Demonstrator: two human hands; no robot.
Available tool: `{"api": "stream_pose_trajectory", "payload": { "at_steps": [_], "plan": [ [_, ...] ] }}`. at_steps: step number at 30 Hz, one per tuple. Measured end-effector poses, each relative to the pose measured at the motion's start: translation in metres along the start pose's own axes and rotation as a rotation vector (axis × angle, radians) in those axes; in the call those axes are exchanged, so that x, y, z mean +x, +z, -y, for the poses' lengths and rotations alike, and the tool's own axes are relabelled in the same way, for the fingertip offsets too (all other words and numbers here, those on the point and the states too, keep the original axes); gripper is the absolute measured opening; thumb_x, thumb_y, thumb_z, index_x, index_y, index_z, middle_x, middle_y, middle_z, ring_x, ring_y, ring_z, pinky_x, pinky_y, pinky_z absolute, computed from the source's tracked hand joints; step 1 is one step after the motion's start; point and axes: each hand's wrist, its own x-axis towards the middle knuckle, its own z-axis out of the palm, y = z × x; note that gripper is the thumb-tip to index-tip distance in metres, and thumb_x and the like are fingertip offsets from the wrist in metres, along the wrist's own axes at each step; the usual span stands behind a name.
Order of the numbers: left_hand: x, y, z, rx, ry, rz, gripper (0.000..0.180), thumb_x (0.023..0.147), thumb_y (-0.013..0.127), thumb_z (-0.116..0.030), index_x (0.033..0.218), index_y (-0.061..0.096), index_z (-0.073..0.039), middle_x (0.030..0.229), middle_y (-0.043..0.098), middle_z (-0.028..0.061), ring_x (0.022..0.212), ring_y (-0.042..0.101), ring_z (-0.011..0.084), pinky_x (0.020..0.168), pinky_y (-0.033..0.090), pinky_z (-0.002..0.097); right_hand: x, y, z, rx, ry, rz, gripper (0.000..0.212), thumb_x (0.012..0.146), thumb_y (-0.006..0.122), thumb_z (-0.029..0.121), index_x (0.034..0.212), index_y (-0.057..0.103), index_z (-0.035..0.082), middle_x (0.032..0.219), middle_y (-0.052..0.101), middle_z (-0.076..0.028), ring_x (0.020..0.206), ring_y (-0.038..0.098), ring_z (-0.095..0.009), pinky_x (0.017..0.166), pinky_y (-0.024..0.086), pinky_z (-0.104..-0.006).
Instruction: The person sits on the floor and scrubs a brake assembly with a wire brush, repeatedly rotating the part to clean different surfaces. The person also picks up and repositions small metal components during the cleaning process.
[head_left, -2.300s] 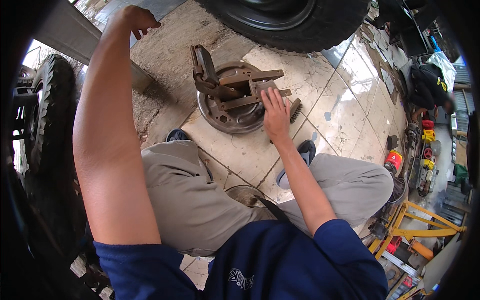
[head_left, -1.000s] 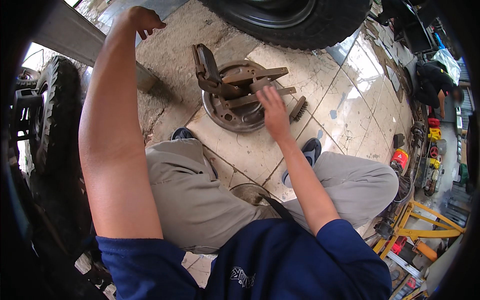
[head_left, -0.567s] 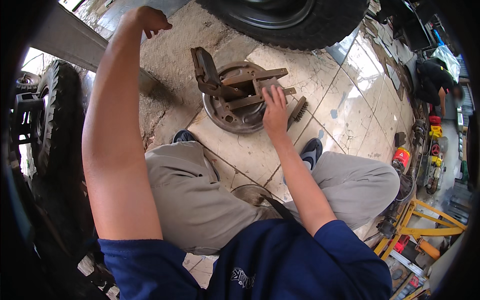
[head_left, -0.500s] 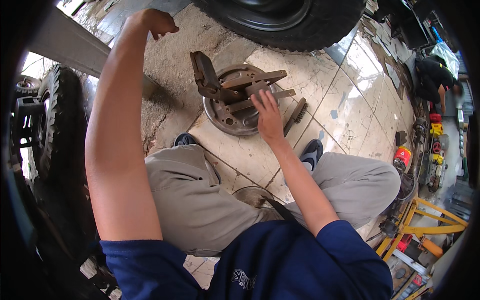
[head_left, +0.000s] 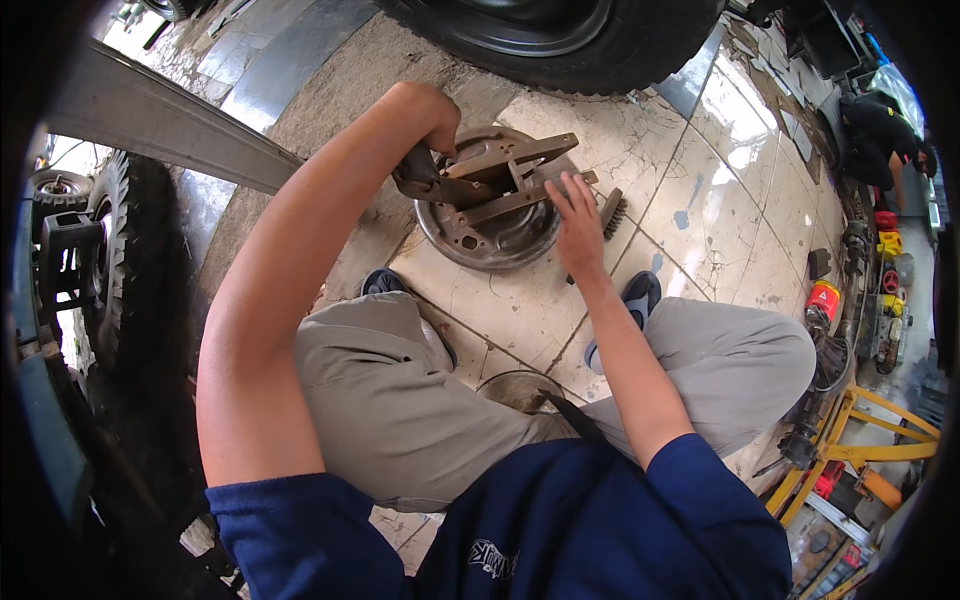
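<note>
A round rusty brake backing plate [head_left: 510,250] lies on the tiles in front of me. On it sits a brown metal assembly with two parallel bars [head_left: 510,203] that point right and a thick brake shoe [head_left: 416,178] at its left end. My left hand [head_left: 432,112] is curled over the top of that shoe, and most of its fingers are hidden. With fingers stretched out, my right hand [head_left: 580,225] reaches to the bars' right ends. Its fingertips are at a flat brownish piece [head_left: 552,166] between them. Beside this hand lies a wire brush [head_left: 612,212], partly covered.
A large tyre [head_left: 570,70] stands beyond the plate. A grey metal post [head_left: 180,115] slants in from the left, near another tyre [head_left: 115,250]. Between my feet is a round pan [head_left: 515,390]. Yellow frames [head_left: 850,450] and tools line the right side, where another person [head_left: 885,150] crouches.
My left hand has come down and right from the air onto the brake shoe's top. The right hand has slid right along the bars, and the flat brownish piece appears further right too.
</note>
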Motion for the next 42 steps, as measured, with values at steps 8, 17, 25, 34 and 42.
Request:
{"api": "stream_pose_trajectory", "payload": {
  "at_steps": [8, 17, 25, 34, 42],
  "plan": [
    [-0.004, -0.002, -0.009, -0.007, -0.107, 0.03, 0.055, 0.088, 0.063, -0.055, 0.121, 0.071, -0.012, 0.124, 0.068, 0.0099, 0.113, 0.064, 0.0317, 0.095, 0.052, 0.0418, -0.003, 0.011, 0.014, -0.055, -0.088, 0.059, 0.064, 0.08, 0.055, -0.006, 0.14, 0.054, 0.019, 0.148, 0.046, -0.007, 0.142, 0.037, -0.027, 0.113, 0.036, -0.042],
    [0.006, 0.004, -0.003, -0.001, -0.016, 0.001, 0.055, 0.092, 0.057, -0.053, 0.115, 0.072, -0.006, 0.118, 0.069, 0.0158, 0.108, 0.065, 0.0364, 0.093, 0.051, 0.0441, 0.0, 0.009, 0.006, -0.132, -0.091, 0.045, 0.065, 0.081, 0.064, 0.005, 0.143, 0.049, 0.02, 0.145, 0.044, -0.006, 0.141, 0.035, -0.027, 0.11, 0.037, -0.0468],
    [0.012, 0.009, 0.001, -0.015, -0.015, 0.038, 0.053, 0.095, 0.055, -0.05, 0.114, 0.072, -0.004, 0.117, 0.07, 0.0175, 0.108, 0.065, 0.0365, 0.093, 0.049, 0.0444, 0.008, 0.014, 0.011, -0.106, 0.046, -0.016, 0.057, 0.08, 0.068, 0.008, 0.133, 0.05, 0.021, 0.142, 0.045, -0.002, 0.14, 0.035, -0.024, 0.109, 0.039, -0.046],
    [0.022, 0.017, 0.008, -0.028, -0.037, 0.085, 0.056, 0.094, 0.056, -0.054, 0.123, 0.068, -0.008, 0.123, 0.067, 0.0171, 0.115, 0.062, 0.0352, 0.097, 0.047, 0.044, 0.009, 0.012, 0.034, -0.042, 0.092, 0.075, 0.056, 0.082, 0.066, 0.007, 0.134, 0.051, 0.022, 0.138, 0.047, 0.0, 0.141, 0.034, -0.023, 0.107, 0.04, -0.0488],
    [0.023, 0.017, 0.008, -0.083, -0.023, 0.038, 0.057, 0.091, 0.059, -0.054, 0.114, 0.071, -0.003, 0.117, 0.07, 0.0172, 0.106, 0.066, 0.0358, 0.093, 0.051, 0.0432, 0.016, 0.007, 0.005, -0.099, 0.21, 0.037, 0.059, 0.077, 0.07, 0.004, 0.131, 0.053, 0.02, 0.138, 0.046, -0.001, 0.141, 0.035, -0.025, 0.102, 0.044, -0.0505]
  ]
}}
